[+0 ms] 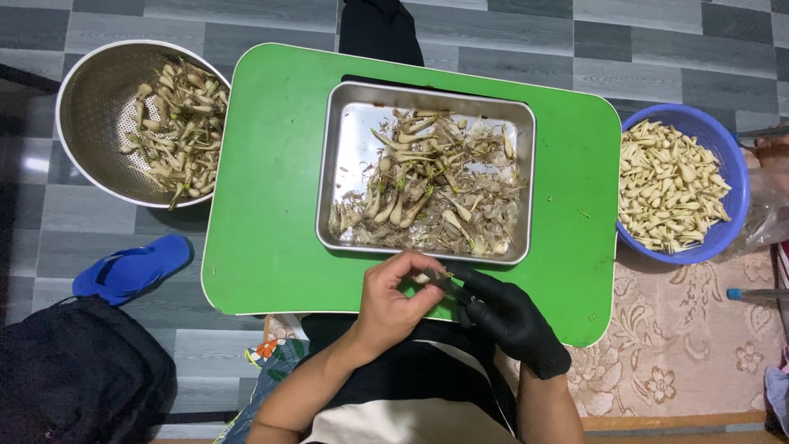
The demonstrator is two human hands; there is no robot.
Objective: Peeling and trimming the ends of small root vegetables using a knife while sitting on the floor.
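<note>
At six o'clock on the green bench (263,247), the bare left hand (393,300) pinches a small pale bulb (422,278), its grip clamped on it; the gloved right hand (509,321) has its grip closed on a little dark blade (448,284) touching the bulb. To do this well, hold the bulb firm, keep fingers behind the blade, and cut slow, away from the thumb; let the scraps drop in the metal tray (341,177) at twelve o'clock. Unpeeled bulbs sit in the steel bowl (86,107) at ten o'clock; clean ones fill the blue basket (723,140) at two o'clock.
</note>
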